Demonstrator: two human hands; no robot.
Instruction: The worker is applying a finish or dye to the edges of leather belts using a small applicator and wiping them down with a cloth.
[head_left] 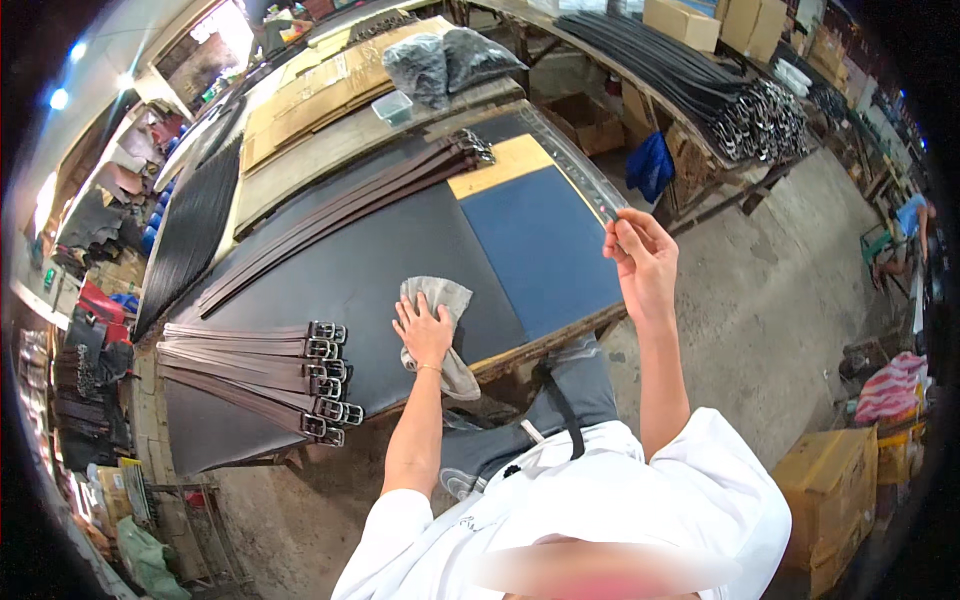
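My left hand (425,335) lies flat with spread fingers on a crumpled grey cloth (455,370), pressing it on the black sheet (400,245) that covers the table. Part of the cloth hangs toward the table's near edge. Farther right, my raised right hand (640,250) pinches the near end of a long see-through strip (565,150), which runs back along the table's right edge. Beside the strip is a dark blue panel (545,250). Left of the cloth, several brown belts (245,360) lie fanned out, buckles toward me. More brown belts (340,220) lie bundled across the table behind it.
Behind are cardboard sheets (320,100), a small clear tub (392,107) and dark plastic bags (450,65). Black belts (690,80) with buckles fill another table at far right. A cardboard box (825,490) stands near right. Another person (910,220) is at the far right.
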